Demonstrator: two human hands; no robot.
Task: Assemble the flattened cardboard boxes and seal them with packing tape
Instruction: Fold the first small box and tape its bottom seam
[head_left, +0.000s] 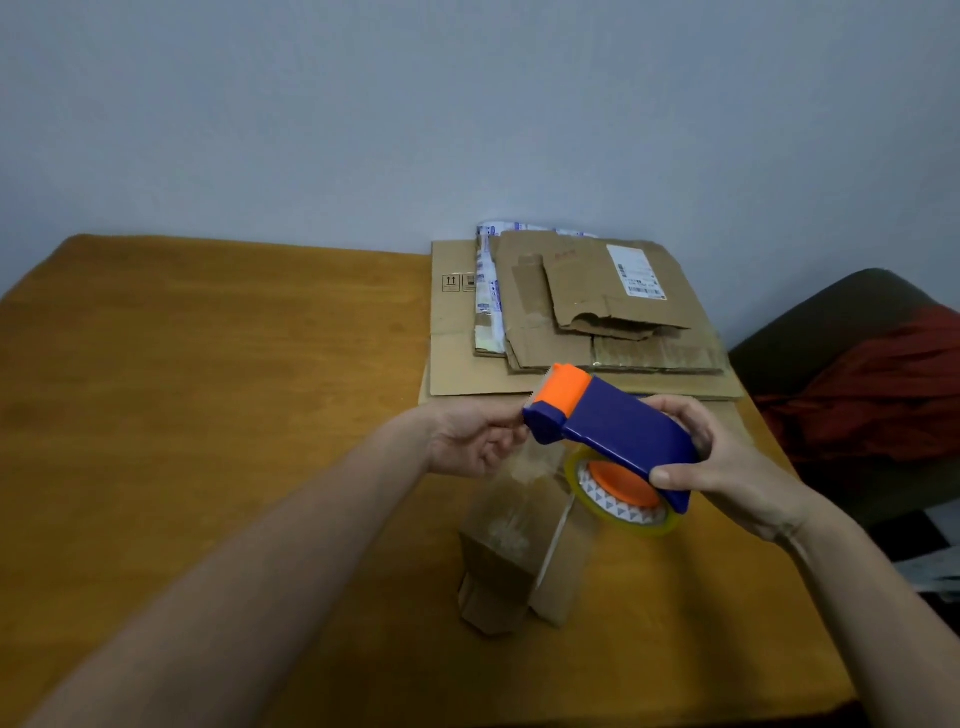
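My right hand grips a blue and orange tape dispenser loaded with a roll of clear packing tape, held above the table. My left hand pinches at the dispenser's front end, where the free end of the tape comes off. A small assembled cardboard box stands on the table just below both hands, with clear tape over its top. A pile of flattened cardboard boxes lies at the far right of the table.
The wooden table stretches wide to the left. A pale wall runs behind it. A dark chair with a red cloth stands beyond the table's right edge.
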